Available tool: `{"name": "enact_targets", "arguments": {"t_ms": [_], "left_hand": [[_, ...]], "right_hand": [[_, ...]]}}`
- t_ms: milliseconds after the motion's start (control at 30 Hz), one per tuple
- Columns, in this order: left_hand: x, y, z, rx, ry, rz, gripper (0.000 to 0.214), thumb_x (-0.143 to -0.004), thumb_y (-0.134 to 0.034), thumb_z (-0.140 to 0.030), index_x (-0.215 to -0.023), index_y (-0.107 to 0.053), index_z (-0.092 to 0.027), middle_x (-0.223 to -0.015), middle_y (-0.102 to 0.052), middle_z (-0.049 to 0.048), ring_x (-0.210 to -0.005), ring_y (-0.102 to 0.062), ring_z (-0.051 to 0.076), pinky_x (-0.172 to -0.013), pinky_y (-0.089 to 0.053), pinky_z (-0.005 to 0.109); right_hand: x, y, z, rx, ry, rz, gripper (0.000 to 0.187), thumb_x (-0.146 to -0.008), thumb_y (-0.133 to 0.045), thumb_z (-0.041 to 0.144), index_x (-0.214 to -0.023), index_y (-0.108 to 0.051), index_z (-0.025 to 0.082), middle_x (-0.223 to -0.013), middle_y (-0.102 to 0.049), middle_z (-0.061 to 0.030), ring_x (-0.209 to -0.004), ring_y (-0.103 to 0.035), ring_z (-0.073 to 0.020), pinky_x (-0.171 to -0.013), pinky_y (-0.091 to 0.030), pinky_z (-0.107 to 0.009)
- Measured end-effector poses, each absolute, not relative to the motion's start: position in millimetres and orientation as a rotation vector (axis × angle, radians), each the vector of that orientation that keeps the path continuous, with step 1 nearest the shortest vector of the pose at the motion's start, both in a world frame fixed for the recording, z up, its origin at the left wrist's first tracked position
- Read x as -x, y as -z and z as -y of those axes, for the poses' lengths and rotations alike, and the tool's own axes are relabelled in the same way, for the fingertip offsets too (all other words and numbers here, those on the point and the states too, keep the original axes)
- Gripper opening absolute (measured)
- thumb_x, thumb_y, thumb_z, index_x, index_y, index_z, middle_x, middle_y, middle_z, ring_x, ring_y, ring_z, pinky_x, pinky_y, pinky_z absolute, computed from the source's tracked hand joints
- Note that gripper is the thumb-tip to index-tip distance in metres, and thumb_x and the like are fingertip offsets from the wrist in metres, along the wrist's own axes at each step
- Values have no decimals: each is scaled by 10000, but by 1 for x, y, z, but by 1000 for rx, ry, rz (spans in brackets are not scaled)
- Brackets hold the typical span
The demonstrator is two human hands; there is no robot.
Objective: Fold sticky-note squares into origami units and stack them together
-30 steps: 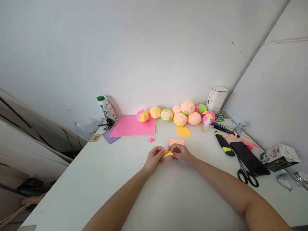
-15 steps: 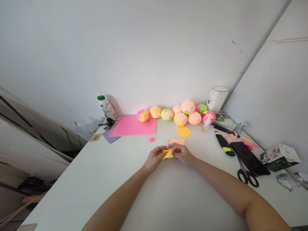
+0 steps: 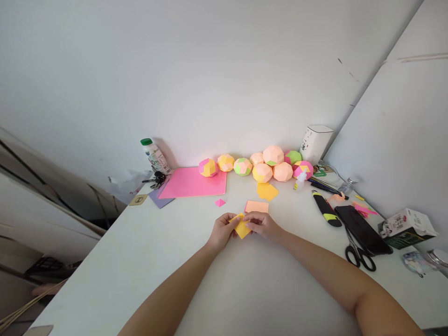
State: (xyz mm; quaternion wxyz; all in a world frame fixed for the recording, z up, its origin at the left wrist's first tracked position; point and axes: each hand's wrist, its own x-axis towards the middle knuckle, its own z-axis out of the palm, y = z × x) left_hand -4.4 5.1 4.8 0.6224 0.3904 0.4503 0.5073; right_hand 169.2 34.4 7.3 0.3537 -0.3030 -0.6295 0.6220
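Between both hands is a small square of yellow-orange paper, turned with one corner toward me. My left hand pinches its left side between thumb and fingers. On the other side, my right hand grips the paper's right edge, fingers lying over its upper part. Just beyond my right hand lies a stack of peach paper squares with a pink edge. A small folded pink paper piece rests beyond my left hand. Orange paper pieces lie farther back.
Several faceted paper balls line the wall, near a glue bottle. A pink sheet and a bottle with a green cap are at left. On the right lie a box cutter, scissors, a phone and a carton.
The yellow-orange paper has turned from a narrow, folded-looking shape to a diamond with its face showing. Both hands have shifted slightly, keeping hold of it.
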Motion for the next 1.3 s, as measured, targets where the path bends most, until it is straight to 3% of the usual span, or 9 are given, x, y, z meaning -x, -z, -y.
{"name": "enact_targets", "arguments": {"t_ms": [400, 600, 733, 900, 1067, 1300], "left_hand": [[4, -9, -4, -921, -1172, -992, 389, -749, -560, -534, -674, -543, -153, -565, -569, -5, -435, -504, 103, -413, -389, 231], [6, -8, -4, -961, -1148, -927, 331, -745, -607, -458, -860, -562, -151, -672, -604, 6, -489, -546, 108, -423, -422, 226], [5, -4, -6, -1019, -1102, -991, 330, -755, -593, -459, -855, -540, -150, -540, -585, -17, -424, -529, 106, -404, -394, 212], [4, 0, -6, -1006, -1142, -1033, 340, -763, -572, -485, -844, -534, -157, -502, -568, -30, -386, -508, 101, -384, -363, 204], [4, 1, -6, -975, -1168, -1030, 336, -765, -573, -487, -829, -532, -160, -506, -550, -35, -370, -490, 93, -367, -339, 202], [2, 0, -4, -1021, -1149, -1038, 344, -775, -553, -501, -822, -522, -162, -484, -546, -37, -374, -493, 98, -376, -346, 204]], "right_hand": [[-172, -3, -39, 848, -1525, 1644, 263, -781, -600, 321, -991, -677, 184, -960, -633, -59, -558, -587, -97, -507, -481, -241], [-172, -3, -39, 874, -1481, 1636, 281, -785, -572, 251, -1046, -646, 176, -974, -636, -66, -542, -583, -93, -493, -457, -238], [-172, -1, -39, 876, -1479, 1642, 352, -781, -528, 185, -1127, -594, 200, -987, -627, -59, -545, -577, -87, -484, -444, -231], [-169, 1, -38, 649, -1419, 1735, 310, -723, -541, 123, -1011, -625, 202, -1078, -561, -62, -585, -544, -72, -552, -481, -250], [-169, 3, -38, 621, -1382, 1812, 332, -723, -556, 114, -1036, -603, 216, -1082, -538, -62, -634, -542, -82, -567, -470, -243], [-169, 3, -38, 717, -1358, 1806, 204, -733, -664, 278, -918, -650, 195, -985, -561, -54, -667, -526, -110, -585, -454, -256]]}}
